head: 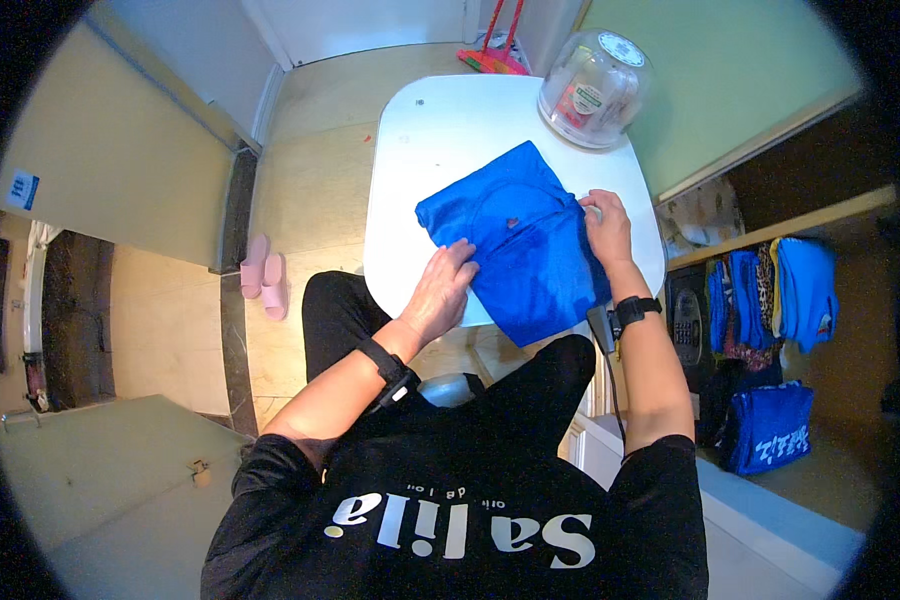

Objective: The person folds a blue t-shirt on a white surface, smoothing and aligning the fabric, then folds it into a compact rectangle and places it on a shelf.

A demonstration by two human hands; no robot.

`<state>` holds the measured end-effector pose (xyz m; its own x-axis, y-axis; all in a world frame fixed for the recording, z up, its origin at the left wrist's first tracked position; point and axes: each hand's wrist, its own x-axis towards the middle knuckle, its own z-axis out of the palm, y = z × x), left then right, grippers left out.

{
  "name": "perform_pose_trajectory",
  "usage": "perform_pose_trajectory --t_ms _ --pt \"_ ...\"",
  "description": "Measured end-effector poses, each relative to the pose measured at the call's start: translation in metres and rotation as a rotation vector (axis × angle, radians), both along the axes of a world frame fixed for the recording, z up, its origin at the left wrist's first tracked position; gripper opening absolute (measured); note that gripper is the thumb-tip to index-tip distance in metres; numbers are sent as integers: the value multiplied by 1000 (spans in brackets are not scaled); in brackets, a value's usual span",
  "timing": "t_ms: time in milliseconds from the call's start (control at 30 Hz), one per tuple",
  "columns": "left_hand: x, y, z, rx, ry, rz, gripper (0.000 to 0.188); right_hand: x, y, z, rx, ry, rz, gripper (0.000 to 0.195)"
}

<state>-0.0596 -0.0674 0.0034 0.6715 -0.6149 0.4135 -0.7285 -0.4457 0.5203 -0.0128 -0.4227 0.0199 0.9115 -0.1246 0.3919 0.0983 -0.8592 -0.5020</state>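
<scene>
A blue fabric garment (529, 240), partly folded, lies on a small white table (409, 150), its lower corner hanging past the near edge. My left hand (444, 285) touches the garment's left edge, fingers slightly bent. At its right edge is my right hand (607, 225), thumb and fingertips near a fold; whether they pinch the cloth is not clear. A small dark reddish mark or print shows near the garment's middle. I wear a black band on each wrist, with a cable hanging by the right one.
A clear domed container (596, 90) stands at the table's far right corner. Folded clothes (806, 289) and a blue folded textile (772, 427) sit in an open cabinet at right. Pink slippers (274, 285) lie on the floor at left; a red broom (495, 60) stands beyond the table.
</scene>
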Motion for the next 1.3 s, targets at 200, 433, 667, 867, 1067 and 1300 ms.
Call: perform_pose_trajectory --t_ms 200,433,667,867,1067,1300 --pt "-32 0 -1 30 -45 -146 34 -64 57 3 -66 -92 -4 21" --pt "-42 1 -13 114 -89 -117 33 -89 73 -42 -86 -166 -67 23" --pt "-44 -6 -15 97 -131 -121 37 -92 72 -43 -37 -222 -125 23" --pt "-42 -5 -10 115 -130 -134 38 -92 72 -39 21 -202 -108 24" --pt "-38 -7 -5 47 -48 -114 34 -81 62 -35 156 -152 -125 22" --pt "45 -37 40 28 -115 132 42 6 43 -12 227 -183 -269 22"
